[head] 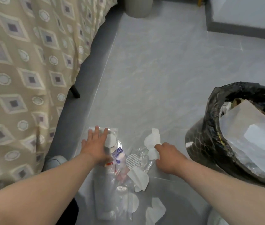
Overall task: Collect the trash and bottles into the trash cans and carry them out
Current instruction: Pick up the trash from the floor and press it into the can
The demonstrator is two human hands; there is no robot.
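White paper scrap (152, 142), pinched in right grip (169, 157)

I note a beige bedspread (22, 70) patterned with purple-centred diamonds, a black bin liner (213, 127), a grey floor (161, 70), and white paper scraps (152, 140).

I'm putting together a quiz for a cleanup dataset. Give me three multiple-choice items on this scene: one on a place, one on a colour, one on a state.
1. Where is the bagged can?
A. right of the litter
B. on a table
C. in a cupboard

2. Its bag is
A. blue
B. black
C. white

3. The right hand is
A. hanging idle
B. pinching a paper
C. holding a broom

Answers:
1. A, it stands to the litter's right.
2. B, the bag over its rim is black.
3. B, its fingers close on the white paper.
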